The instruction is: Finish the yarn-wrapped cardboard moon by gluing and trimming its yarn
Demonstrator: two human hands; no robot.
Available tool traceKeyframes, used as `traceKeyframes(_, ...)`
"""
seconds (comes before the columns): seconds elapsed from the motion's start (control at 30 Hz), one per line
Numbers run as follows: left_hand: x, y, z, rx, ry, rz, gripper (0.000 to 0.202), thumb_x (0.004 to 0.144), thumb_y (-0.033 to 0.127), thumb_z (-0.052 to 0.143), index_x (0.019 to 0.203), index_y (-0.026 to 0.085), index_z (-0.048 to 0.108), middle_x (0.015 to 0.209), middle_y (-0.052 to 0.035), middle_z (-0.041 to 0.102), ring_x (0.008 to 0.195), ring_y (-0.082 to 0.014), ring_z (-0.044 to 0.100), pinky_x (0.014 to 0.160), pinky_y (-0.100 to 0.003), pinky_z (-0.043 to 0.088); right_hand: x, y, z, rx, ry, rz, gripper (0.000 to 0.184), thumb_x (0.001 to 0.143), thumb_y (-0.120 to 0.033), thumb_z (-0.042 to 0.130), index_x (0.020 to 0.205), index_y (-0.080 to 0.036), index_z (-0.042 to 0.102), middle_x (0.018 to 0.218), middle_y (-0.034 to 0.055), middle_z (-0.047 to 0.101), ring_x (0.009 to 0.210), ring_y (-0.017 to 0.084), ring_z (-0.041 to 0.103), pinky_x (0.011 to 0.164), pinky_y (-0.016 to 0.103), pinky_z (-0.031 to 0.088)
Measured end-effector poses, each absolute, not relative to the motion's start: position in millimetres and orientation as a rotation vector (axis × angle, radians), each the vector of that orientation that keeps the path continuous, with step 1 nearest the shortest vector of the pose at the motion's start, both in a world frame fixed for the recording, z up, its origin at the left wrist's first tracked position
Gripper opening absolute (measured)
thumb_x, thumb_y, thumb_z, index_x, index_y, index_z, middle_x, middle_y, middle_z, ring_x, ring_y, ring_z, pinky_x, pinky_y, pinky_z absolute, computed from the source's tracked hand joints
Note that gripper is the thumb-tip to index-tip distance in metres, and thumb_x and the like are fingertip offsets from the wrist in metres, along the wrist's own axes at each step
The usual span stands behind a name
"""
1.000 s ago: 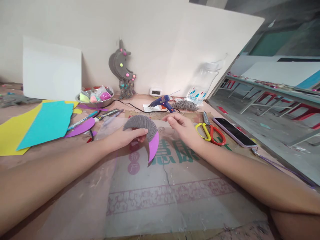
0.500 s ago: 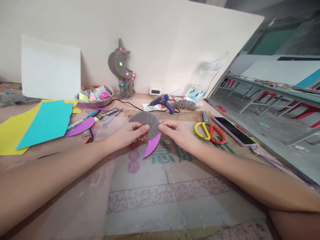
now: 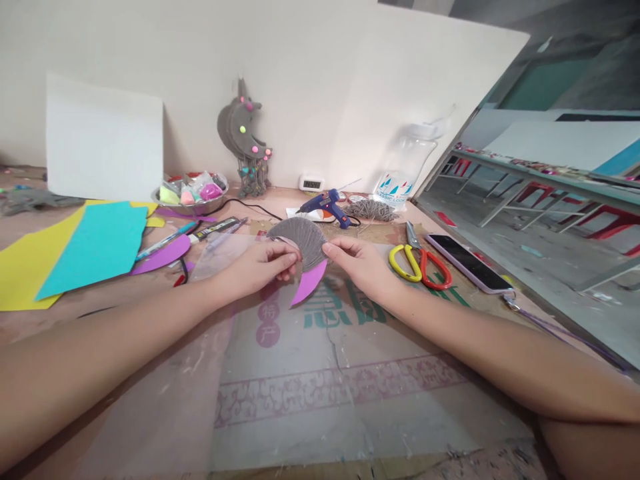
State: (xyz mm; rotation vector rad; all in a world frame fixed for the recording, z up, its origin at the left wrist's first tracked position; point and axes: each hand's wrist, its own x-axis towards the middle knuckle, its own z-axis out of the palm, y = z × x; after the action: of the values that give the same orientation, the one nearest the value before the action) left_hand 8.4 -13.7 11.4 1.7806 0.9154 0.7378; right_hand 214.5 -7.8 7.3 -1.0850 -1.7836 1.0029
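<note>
Leftmost, a yellow sheet [image 3: 30,273] lies partly beneath a cyan sheet [image 3: 95,250] on the desk [image 3: 140,287]; a metal bowl [image 3: 193,208] stands beyond. The left hand [image 3: 263,265] pinches the inner edge of a crescent [image 3: 305,241], grey-wound with a bare purple tip, held between both hands. Behind it rests a blue glue gun [image 3: 327,205]. The right hand [image 3: 355,260] grips the outer edge, left of the scissors [image 3: 435,270] and phone [image 3: 467,263].
</note>
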Motion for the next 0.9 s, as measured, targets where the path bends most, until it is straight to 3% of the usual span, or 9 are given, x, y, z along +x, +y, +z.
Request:
traceKeyframes(0.13,6.5,-12.3,6.2,1.848,0.932,0.767,0.032,0.083,0.041,0.047,0.068,0.015,0.057,0.066,-0.0005,0.054,0.060,-0.0092,0.050,0.055,-0.020,0.042,213.4,-9.3,7.7,-1.090,-1.804,0.990,0.029,0.079,-0.045,0.055,0.080,-0.017,0.063,0.078,0.0018,0.062,0.073,0.013,0.055,0.071,0.026,0.044)
traceKeyframes(0.4,6.8,-14.9,4.7,1.707,0.955,0.751,0.031,0.080,0.045,0.050,0.068,0.016,0.052,0.061,0.0017,0.051,0.044,-0.0061,0.044,0.039,-0.019,0.033,212.6,-9.4,7.9,-1.081,-1.865,0.989,0.026,0.082,-0.043,0.053,0.077,-0.019,0.063,0.073,0.0000,0.059,0.066,0.012,0.052,0.065,0.026,0.043)
traceKeyframes(0.67,7.9,-17.3,8.0,1.619,1.039,0.767,0.034,0.080,0.047,0.050,0.064,0.017,0.051,0.057,0.0013,0.051,0.041,-0.0076,0.045,0.038,-0.021,0.034,212.5,-9.4,8.5,-1.032,-1.865,0.906,0.031,0.087,-0.042,0.044,0.085,-0.018,0.064,0.085,0.0021,0.064,0.083,0.014,0.058,0.080,0.028,0.044)
traceKeyframes(0.77,8.5,-18.3,10.8,1.613,1.058,0.810,0.032,0.080,0.044,0.050,0.062,0.017,0.051,0.057,0.0012,0.051,0.044,-0.0082,0.046,0.040,-0.020,0.035,211.4,-8.1,9.0,-1.062,-1.818,0.904,0.025,0.082,-0.039,0.054,0.093,-0.017,0.060,0.092,0.0039,0.064,0.085,0.015,0.058,0.079,0.029,0.045)
traceKeyframes(0.9,8.6,-18.1,12.5,1.661,1.088,0.833,0.032,0.080,0.043,0.050,0.062,0.017,0.053,0.057,0.0003,0.053,0.047,-0.0090,0.047,0.044,-0.021,0.036,210.0,-9.2,10.4,-1.080,-1.902,0.869,0.022,0.078,-0.033,0.059,0.092,-0.017,0.060,0.093,0.0047,0.064,0.088,0.015,0.058,0.083,0.031,0.044)
